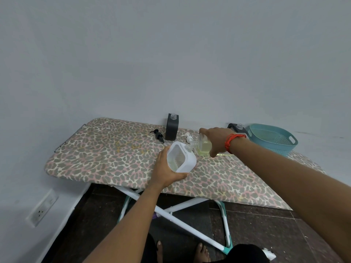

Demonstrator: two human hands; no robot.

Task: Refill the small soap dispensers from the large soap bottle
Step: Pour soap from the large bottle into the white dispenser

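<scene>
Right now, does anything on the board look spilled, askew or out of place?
No clear spill. A black pump head and a white pump head lie loose on the leopard-print ironing board. The left hand holds the white square dispenser tilted, and the right hand tips the clear bottle of yellow soap toward it.

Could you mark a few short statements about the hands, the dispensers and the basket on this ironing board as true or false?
1. The left hand holds a white dispenser. True.
2. The right hand is empty. False: it grips a clear bottle of yellowish liquid, tilted toward the white dispenser.
3. The black dispenser by the wall lies on its side. False: it stands upright.
4. A black pump head lies on the board, left of that black dispenser. True.
5. The teal basket sits at the board's left end. False: it sits at the right.
</scene>
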